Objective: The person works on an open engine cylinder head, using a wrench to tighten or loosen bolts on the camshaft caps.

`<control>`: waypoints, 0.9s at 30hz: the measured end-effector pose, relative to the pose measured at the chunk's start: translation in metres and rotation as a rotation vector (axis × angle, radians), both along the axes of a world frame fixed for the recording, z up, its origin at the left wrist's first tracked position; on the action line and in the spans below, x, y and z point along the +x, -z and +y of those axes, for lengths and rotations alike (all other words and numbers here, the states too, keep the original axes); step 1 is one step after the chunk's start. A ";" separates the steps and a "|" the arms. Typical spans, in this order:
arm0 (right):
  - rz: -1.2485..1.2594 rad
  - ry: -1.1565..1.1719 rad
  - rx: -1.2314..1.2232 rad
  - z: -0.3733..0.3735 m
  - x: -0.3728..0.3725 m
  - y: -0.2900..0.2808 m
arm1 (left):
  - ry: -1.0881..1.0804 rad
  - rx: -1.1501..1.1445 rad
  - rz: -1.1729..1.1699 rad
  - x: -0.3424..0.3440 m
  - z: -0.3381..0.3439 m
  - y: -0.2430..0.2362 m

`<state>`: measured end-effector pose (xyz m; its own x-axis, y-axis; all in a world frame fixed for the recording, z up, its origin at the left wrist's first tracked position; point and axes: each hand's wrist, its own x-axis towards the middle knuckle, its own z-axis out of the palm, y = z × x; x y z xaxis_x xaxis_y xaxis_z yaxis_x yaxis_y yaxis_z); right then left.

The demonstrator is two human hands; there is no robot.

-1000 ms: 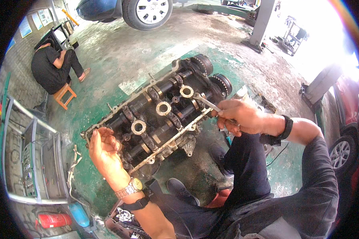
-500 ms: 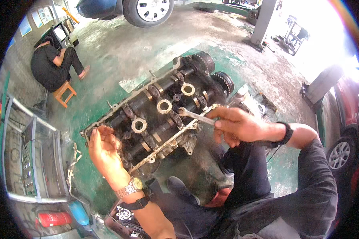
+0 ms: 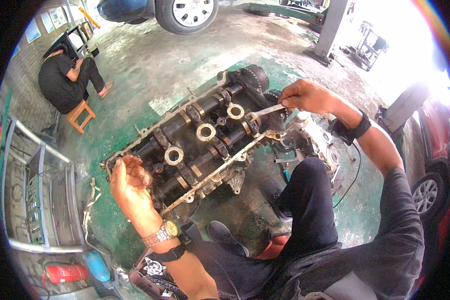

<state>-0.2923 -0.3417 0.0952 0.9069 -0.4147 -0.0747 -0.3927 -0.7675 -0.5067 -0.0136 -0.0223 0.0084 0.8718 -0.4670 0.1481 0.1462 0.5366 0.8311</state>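
Observation:
An engine cylinder head [image 3: 197,167] with dark camshafts, three pale rings and two toothed gears [image 3: 255,75] lies diagonally before me. My left hand [image 3: 130,185] is at its left end, fingers loosely curled and apart, with nothing visible in them. My right hand [image 3: 310,97] is raised beside the gears, pinching a steel spanner [image 3: 267,111]. The spanner's open end is at the right part of the near camshaft; whether it sits on a fastener I cannot tell.
A person [image 3: 62,82] in dark clothes crouches on a wooden stool [image 3: 81,117]. A metal rack [image 3: 37,200], red extinguisher [image 3: 66,273] and blue cylinder [image 3: 97,266] stand at left. Engine parts [image 3: 325,150] lie right. A car wheel [image 3: 185,15], lift post [image 3: 331,30] and red car [image 3: 432,125] surround me.
My right hand has risen up and to the right, carrying the spanner from near the middle ring to near the gears. My left hand has barely moved.

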 end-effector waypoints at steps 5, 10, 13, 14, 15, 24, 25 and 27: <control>0.034 -0.008 0.039 -0.005 0.012 0.001 | -0.021 0.014 -0.033 -0.004 0.000 -0.003; 0.072 0.032 0.108 -0.001 0.010 -0.001 | -0.025 0.008 -0.002 -0.006 -0.001 -0.007; 0.038 -0.086 0.083 0.001 0.003 0.008 | -0.025 0.007 -0.008 -0.005 0.000 -0.005; 0.021 -0.119 0.080 0.002 0.000 0.013 | -0.018 -0.005 -0.034 -0.004 0.000 -0.004; 0.005 -0.152 0.078 0.001 -0.004 0.019 | -0.011 0.005 -0.011 -0.003 0.000 -0.003; -0.139 -0.306 -0.078 0.007 -0.023 0.054 | -0.001 0.016 -0.010 -0.001 0.000 -0.001; -0.129 -0.317 -0.087 0.009 -0.025 0.054 | -0.010 0.016 -0.007 -0.002 0.000 -0.001; -0.140 -0.388 -0.128 0.012 -0.022 0.051 | -0.016 0.019 -0.009 -0.003 0.000 -0.003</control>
<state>-0.3139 -0.3298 0.0446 0.9952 -0.0385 0.0904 0.0037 -0.9048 -0.4258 -0.0161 -0.0223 0.0109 0.8781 -0.4553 0.1472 0.1301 0.5233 0.8422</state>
